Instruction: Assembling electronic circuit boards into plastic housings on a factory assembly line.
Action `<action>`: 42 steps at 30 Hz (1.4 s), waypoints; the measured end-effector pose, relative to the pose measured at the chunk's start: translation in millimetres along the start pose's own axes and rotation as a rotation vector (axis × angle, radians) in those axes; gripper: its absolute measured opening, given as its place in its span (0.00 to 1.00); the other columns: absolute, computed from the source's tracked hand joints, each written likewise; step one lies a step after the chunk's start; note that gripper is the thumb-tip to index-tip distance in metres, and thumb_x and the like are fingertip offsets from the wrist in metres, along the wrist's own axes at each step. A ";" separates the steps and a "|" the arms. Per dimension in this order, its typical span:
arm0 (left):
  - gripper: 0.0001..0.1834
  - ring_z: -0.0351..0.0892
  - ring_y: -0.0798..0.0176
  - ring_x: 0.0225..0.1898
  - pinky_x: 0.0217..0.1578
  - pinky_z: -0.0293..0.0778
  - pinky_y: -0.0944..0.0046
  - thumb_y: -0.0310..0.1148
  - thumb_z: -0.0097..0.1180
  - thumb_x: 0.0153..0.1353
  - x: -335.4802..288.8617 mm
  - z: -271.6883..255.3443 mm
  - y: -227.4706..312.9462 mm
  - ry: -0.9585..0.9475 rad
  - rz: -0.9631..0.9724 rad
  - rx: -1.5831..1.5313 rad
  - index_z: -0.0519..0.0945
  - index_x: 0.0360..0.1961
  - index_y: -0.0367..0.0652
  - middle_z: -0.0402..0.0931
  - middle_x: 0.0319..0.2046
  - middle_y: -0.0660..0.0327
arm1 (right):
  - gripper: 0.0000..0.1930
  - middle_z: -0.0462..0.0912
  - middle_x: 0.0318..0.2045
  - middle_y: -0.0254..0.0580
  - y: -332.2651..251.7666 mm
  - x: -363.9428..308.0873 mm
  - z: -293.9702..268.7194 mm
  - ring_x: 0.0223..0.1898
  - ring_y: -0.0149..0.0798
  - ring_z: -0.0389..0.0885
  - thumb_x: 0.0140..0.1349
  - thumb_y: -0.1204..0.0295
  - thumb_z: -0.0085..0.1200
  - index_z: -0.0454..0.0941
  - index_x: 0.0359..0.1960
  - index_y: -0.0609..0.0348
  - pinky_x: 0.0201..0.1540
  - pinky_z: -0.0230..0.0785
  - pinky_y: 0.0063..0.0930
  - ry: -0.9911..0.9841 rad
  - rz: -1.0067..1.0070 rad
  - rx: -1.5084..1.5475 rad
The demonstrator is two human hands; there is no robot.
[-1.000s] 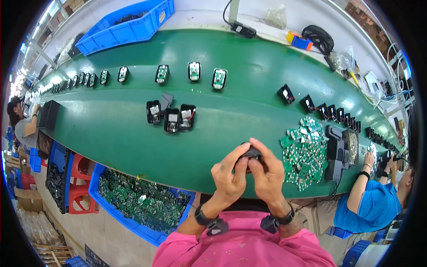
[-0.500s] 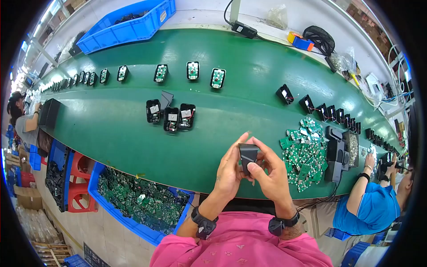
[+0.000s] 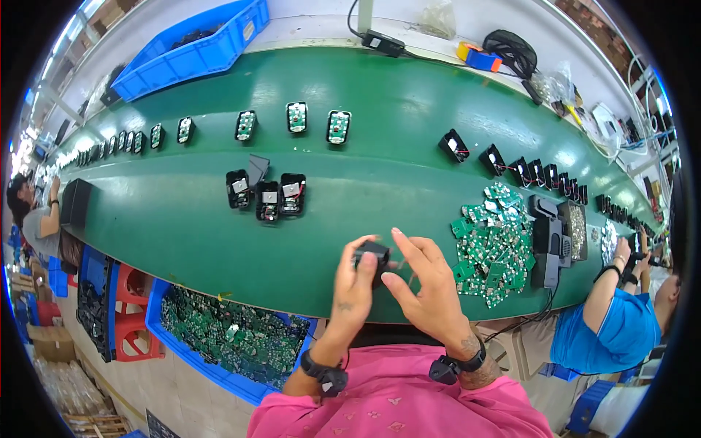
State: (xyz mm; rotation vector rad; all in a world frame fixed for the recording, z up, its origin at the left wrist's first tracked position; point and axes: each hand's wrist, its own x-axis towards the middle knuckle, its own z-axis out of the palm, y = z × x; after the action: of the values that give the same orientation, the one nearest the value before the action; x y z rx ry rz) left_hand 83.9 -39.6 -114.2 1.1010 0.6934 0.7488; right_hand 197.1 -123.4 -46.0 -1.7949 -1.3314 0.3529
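Over the front edge of the bench, my left hand [image 3: 350,292] grips a small black plastic housing [image 3: 374,252], thumb across its near side. Just to its right, my right hand [image 3: 432,296] has its thumb and fingers apart, close to the housing. Something thin and blurred shows between the two hands; I cannot make out what it is. To the right of my right hand lies a heap of small green circuit boards [image 3: 494,252]. Farther left sits a group of black housings [image 3: 268,201] with light squares and wires inside.
Housings with green boards [image 3: 338,128] line the bench's far left; more black housings [image 3: 494,160] with red wires stand at right. A dark grey device [image 3: 546,244] is beside the heap. A blue bin of boards [image 3: 234,332] is below the edge. Co-workers [image 3: 606,321] sit either side.
My right hand has come away from the housing and its fingers have spread. My left hand has shifted left and turned the housing. The view has swung slightly.
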 end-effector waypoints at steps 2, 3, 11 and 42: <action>0.23 0.78 0.60 0.46 0.49 0.74 0.61 0.37 0.64 0.62 -1.3 -24.0 17.8 0.084 0.164 0.427 0.75 0.55 0.38 0.78 0.45 0.56 | 0.25 0.77 0.45 0.51 -18.6 2.4 -12.7 0.43 0.44 0.78 0.58 0.75 0.62 0.75 0.58 0.66 0.46 0.72 0.37 -0.106 -0.024 0.366; 0.25 0.80 0.57 0.45 0.48 0.75 0.59 0.35 0.69 0.56 1.1 -35.4 25.0 0.146 0.279 0.715 0.77 0.53 0.38 0.79 0.44 0.54 | 0.22 0.78 0.43 0.52 -29.0 2.1 -19.7 0.42 0.45 0.78 0.60 0.74 0.61 0.75 0.56 0.67 0.45 0.73 0.39 -0.206 -0.052 0.722; 0.30 0.75 0.45 0.50 0.53 0.69 0.51 0.38 0.73 0.51 33.2 -101.2 26.2 0.420 0.518 1.289 0.78 0.54 0.41 0.79 0.47 0.50 | 0.13 0.82 0.43 0.52 -113.0 26.4 -17.0 0.44 0.52 0.78 0.70 0.72 0.50 0.79 0.46 0.72 0.51 0.70 0.43 -0.950 -0.396 1.996; 0.41 0.80 0.44 0.46 0.41 0.80 0.52 0.32 0.71 0.46 40.8 2.8 118.6 -0.451 0.593 1.420 0.67 0.62 0.44 0.71 0.55 0.49 | 0.22 0.83 0.47 0.51 14.2 41.0 11.3 0.43 0.39 0.84 0.68 0.74 0.51 0.70 0.64 0.63 0.47 0.76 0.33 0.156 -0.048 0.271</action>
State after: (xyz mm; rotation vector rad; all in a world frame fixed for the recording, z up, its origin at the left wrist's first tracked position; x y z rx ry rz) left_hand 87.8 24.0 -6.1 2.7540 0.4423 0.3687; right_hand 214.9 -82.9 -53.3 -1.5302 -1.1561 0.3424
